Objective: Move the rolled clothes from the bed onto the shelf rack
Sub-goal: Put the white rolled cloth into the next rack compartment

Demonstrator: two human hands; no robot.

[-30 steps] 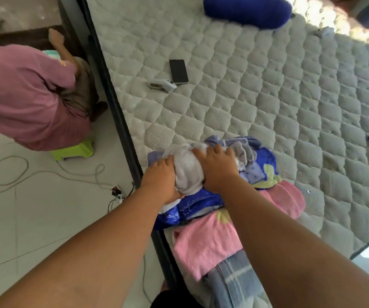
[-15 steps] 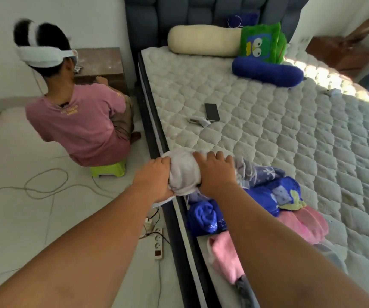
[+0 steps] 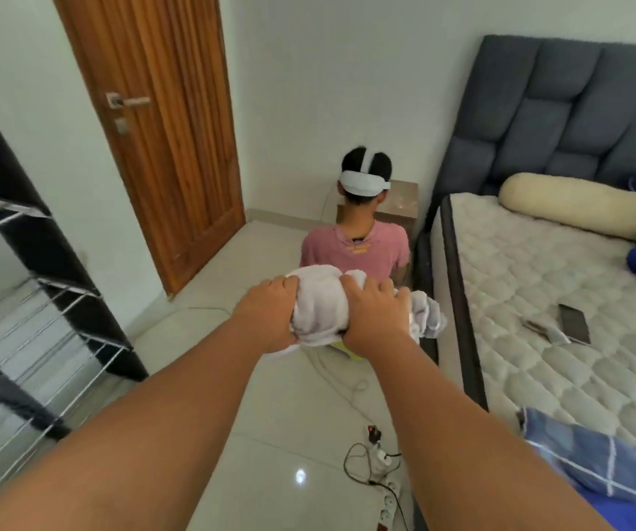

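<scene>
**Q:** What has changed in the last second?

**A:** The white roll of clothing (image 3: 320, 300) is off the bed (image 3: 538, 270). A second ago it lay on the pile at the mattress edge. Now it hangs mid-frame over the floor tiles (image 3: 289, 415), clear of the mattress at right.

**Q:** And the hands?

**A:** Both grip it. The left hand (image 3: 268, 316) curls round its left end and the right hand (image 3: 376, 316) clamps over its right half. A loose end trails out to the right.

**Q:** Where does that leave the job?

**A:** The pick-up looks done and the carry is under way. The shelf rack (image 3: 60, 323) stands at the frame's left edge, well apart from the roll. A seated person (image 3: 354, 251) is in the centre of the frame, beyond it. A blue checked piece (image 3: 596, 461) waits at lower right.
</scene>
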